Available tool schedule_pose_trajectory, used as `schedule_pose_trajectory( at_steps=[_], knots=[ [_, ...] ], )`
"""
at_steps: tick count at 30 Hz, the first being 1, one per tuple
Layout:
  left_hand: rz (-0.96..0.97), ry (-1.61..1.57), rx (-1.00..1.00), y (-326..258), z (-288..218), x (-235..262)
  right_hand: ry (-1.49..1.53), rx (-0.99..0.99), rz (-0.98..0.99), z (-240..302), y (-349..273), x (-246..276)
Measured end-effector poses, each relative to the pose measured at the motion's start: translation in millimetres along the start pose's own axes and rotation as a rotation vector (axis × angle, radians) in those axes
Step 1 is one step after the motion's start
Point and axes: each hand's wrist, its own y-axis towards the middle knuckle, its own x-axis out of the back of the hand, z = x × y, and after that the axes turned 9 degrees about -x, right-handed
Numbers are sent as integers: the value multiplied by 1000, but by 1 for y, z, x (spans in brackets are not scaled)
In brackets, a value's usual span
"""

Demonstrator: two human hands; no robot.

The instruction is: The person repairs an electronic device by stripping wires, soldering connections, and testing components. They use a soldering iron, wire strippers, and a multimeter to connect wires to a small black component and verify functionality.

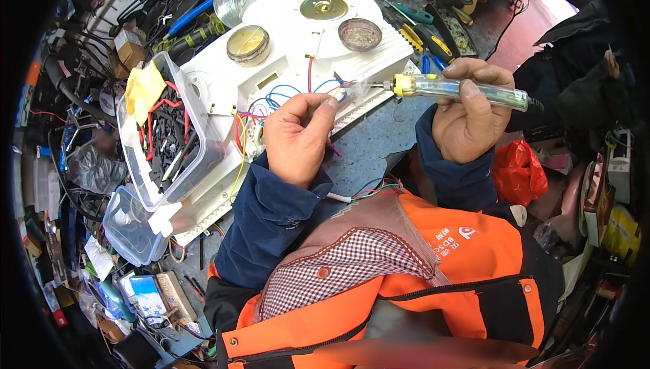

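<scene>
My right hand (470, 112) grips a soldering iron (440, 89) by its see-through handle, which has a yellow collar. Its metal tip points left, close to the fingertips of my left hand (298, 132), and a whitish haze that looks like smoke hangs there. Thumb and forefinger of my left hand are pinched on a thin wire (342, 83) beside the tip; the exact joint is too small to make out. Behind it lies a white plastic appliance housing (291, 44) with blue (281, 91), red and yellow wires spread over it.
Two round tins, one with amber contents (248, 45), one greyish (359, 34), sit on the housing. Left stands a clear plastic box (210, 145) of black and red tubing pieces, near its lid (132, 227). Screwdrivers and pliers (433, 42) lie back right. A grey cable (338, 198) lies near my apron.
</scene>
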Motion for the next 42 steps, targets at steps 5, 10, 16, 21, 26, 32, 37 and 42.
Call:
schedule_pose_trajectory(
  at_steps=[5, 10, 16, 21, 26, 32, 37, 42],
  knots=[
    [6, -6, 15, 0, -2, 0, -9, -4, 3, 1, -2, 0],
    [-11, 31, -11, 0, 3, 2, -1, 46, 11, 2, -2, 1],
    [1, 19, -11, -1, 3, 2, -20, 154, -116, 14, 19, 22],
    [28, -43, 6, -1, 6, 9, -160, 312, -378, 29, 69, 49],
    [90, -55, 15, 3, 1, 12, -380, 390, -463, 25, 130, 101],
    [121, -6, -3, 2, -12, 19, -550, 372, -478, -21, 179, 141],
    [125, 40, -14, 5, -27, 33, -847, 362, -411, -66, 218, 171],
    [75, -24, 9, 6, -38, 40, -339, -205, -291, -82, 230, 196]
  ],
)
